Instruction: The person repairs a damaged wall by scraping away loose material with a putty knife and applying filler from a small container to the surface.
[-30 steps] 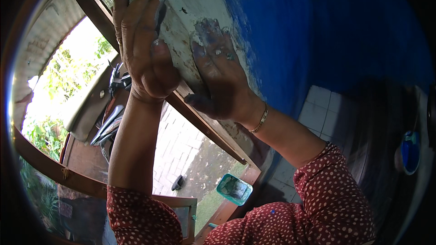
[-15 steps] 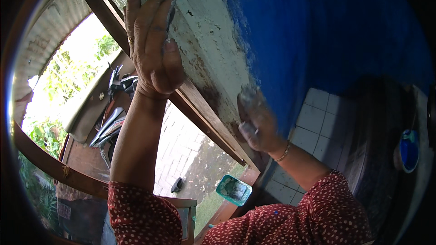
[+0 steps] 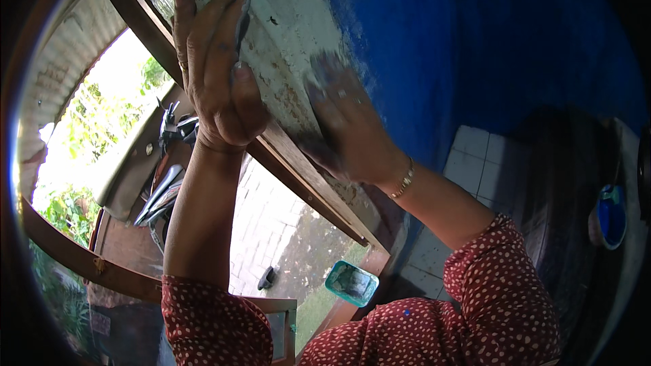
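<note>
My left hand (image 3: 220, 81) rests upright against the wooden door frame (image 3: 298, 163) and the wall edge. Its fingers are stretched out and greyish at the tips, and nothing shows in its grip. Lower and to the right, my right hand (image 3: 349, 118) lies along the pale, patchy strip of wall (image 3: 285, 20), blurred by motion. Its fingers reach out flat toward the upper left, with grey smears on them. Whatever might be under the palm is hidden. The pale strip has rough brown spots and borders a blue-painted wall (image 3: 407, 47).
A teal tub (image 3: 352, 283) with greyish residue sits on the door sill. Far right stands a container of blue paint (image 3: 610, 220). Through the doorway are a motorbike (image 3: 166, 190), a dark shoe (image 3: 266, 278) and paving. White floor tiles (image 3: 464, 163) lie below the blue wall.
My right hand has moved up and to the left along the pale strip. The left hand keeps its place on the frame; the whole view has shifted slightly.
</note>
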`<state>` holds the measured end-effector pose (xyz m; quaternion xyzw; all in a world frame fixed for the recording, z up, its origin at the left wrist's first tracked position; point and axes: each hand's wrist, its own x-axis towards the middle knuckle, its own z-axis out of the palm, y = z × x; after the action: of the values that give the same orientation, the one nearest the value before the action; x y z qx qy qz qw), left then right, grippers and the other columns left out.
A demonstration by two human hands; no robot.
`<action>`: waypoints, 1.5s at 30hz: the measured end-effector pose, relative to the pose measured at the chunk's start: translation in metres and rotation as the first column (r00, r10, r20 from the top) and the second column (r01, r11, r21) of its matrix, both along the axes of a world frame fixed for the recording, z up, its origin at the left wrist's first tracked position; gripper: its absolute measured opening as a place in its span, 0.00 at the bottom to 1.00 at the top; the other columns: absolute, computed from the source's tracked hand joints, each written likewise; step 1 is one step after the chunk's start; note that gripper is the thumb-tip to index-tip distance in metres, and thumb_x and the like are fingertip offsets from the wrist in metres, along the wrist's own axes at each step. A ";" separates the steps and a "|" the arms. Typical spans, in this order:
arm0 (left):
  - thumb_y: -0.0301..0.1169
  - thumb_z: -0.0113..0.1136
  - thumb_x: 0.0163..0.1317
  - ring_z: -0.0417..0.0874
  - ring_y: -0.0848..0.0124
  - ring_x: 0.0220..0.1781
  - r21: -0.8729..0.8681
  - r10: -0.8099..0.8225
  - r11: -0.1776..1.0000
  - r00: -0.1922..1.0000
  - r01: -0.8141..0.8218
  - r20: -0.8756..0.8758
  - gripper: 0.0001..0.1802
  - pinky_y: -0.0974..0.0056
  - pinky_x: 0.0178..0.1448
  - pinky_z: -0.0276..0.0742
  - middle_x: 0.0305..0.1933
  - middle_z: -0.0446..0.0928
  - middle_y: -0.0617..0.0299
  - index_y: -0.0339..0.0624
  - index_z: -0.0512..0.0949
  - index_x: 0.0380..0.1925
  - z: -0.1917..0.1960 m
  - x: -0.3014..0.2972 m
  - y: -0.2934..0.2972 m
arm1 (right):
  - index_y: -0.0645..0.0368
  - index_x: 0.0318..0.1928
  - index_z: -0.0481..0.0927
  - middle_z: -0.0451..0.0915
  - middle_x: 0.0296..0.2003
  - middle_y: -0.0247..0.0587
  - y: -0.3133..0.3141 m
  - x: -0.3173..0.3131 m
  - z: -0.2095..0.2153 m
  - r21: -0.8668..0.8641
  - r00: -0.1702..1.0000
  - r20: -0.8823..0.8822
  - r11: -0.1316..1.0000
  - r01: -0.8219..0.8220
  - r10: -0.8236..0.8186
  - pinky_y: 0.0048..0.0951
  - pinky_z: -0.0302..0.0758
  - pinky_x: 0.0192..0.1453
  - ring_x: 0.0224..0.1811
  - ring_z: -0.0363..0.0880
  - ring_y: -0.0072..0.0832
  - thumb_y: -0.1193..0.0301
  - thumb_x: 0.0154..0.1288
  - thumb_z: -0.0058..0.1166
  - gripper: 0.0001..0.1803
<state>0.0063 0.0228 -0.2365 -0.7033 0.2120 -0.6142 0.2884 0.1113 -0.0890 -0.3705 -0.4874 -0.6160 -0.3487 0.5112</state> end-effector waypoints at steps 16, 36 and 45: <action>0.46 0.19 0.72 0.58 0.45 0.71 -0.061 -0.015 0.998 1.000 0.016 0.015 0.36 0.49 0.75 0.49 0.66 0.62 0.37 0.23 0.58 0.63 -0.005 0.000 0.003 | 0.68 0.58 0.70 0.72 0.54 0.61 0.014 0.020 0.091 0.148 0.986 0.119 0.980 -0.130 0.113 0.53 0.43 0.74 0.65 0.63 0.50 0.57 0.59 0.55 0.33; 0.40 0.28 0.69 0.55 0.43 0.73 -0.113 -0.012 0.994 0.999 0.006 -0.051 0.32 0.45 0.75 0.41 0.67 0.57 0.31 0.26 0.58 0.65 -0.011 -0.006 0.015 | 0.65 0.53 0.74 0.76 0.52 0.57 -0.009 0.036 0.102 0.293 0.977 0.106 0.932 -0.211 0.188 0.49 0.58 0.69 0.62 0.70 0.46 0.64 0.65 0.50 0.21; 0.40 0.27 0.68 0.54 0.42 0.73 -0.182 -0.102 0.979 0.993 0.092 -0.051 0.32 0.45 0.75 0.42 0.68 0.57 0.31 0.28 0.56 0.66 -0.012 -0.006 0.007 | 0.70 0.60 0.67 0.68 0.60 0.63 0.013 0.006 0.107 0.218 0.966 0.234 0.962 -0.166 0.113 0.52 0.46 0.74 0.69 0.58 0.51 0.53 0.65 0.47 0.34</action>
<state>0.0004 0.0294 -0.2490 -0.7333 0.1984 -0.6228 0.1873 0.1176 -0.0757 -0.2639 -0.3369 -0.6558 -0.4338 0.5179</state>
